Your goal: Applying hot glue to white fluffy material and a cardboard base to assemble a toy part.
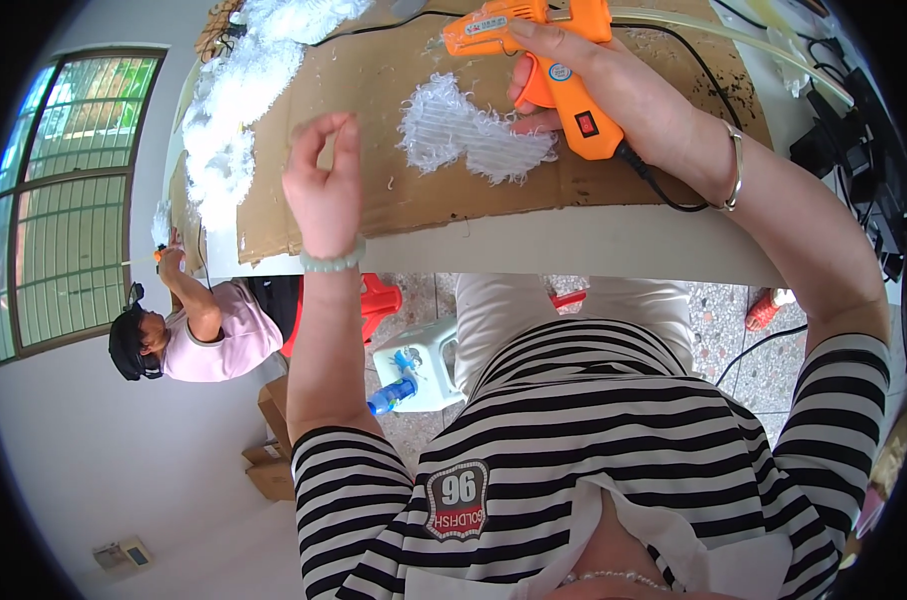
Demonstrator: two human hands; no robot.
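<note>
My right hand point(624, 90) is wrapped round an orange hot glue gun point(579, 115), which has a red switch on its handle and a nozzle pointing left. A clear glue stick point(674, 20) trails from its back. Under the gun lies a white, ribbed piece of fabric with frayed edges point(474, 135), flat on the brown cardboard point(374, 120); one of my right fingers reaches its right end. Left of the fabric, my left hand point(324, 180) is raised, with thumb and forefinger pinched together. Anything between those fingertips is too small to make out.
A heap of white frayed fabric point(229, 140) covers the table's left side. A black cord point(654, 180) runs from the gun. Black power adapters point(839, 130) sit at the right edge. Another person point(214, 330) works at the left, near a red stool point(379, 305). A blue bottle point(392, 397) lies on a pale stool point(429, 375).
</note>
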